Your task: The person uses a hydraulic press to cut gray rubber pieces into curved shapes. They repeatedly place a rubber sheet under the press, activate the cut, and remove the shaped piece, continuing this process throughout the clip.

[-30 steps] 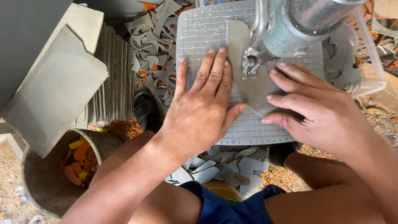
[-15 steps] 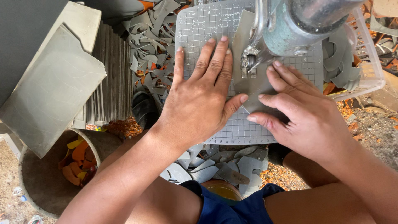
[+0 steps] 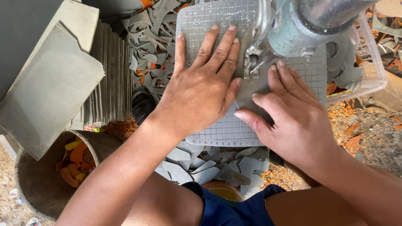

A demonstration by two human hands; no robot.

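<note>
Head view: left hand and right hand, fingers spread flat, pressing thin grey cut sheet on gridded grey cutting mat, nudged slightly further under teal metal machine head than before.

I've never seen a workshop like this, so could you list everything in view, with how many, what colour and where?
Gridded cutting mat: one, pale grey, centre, under both hands.
Flat grey sheet piece: one, grey, on the mat between the hands, beneath the machine head.
Machine head: one, grey-green metal, top right above the mat.
Cut grey offcuts: many, grey, heaped below the mat and at top centre.
Stacked sheets: many, grey, on edge at left.
Large flat sheet: one, grey, far left.
Round bin: one, brown, bottom left, holding orange scraps.
Clear plastic tub: one, right.
Left hand: flat on the mat.
Right hand: pressing the sheet piece.
</note>
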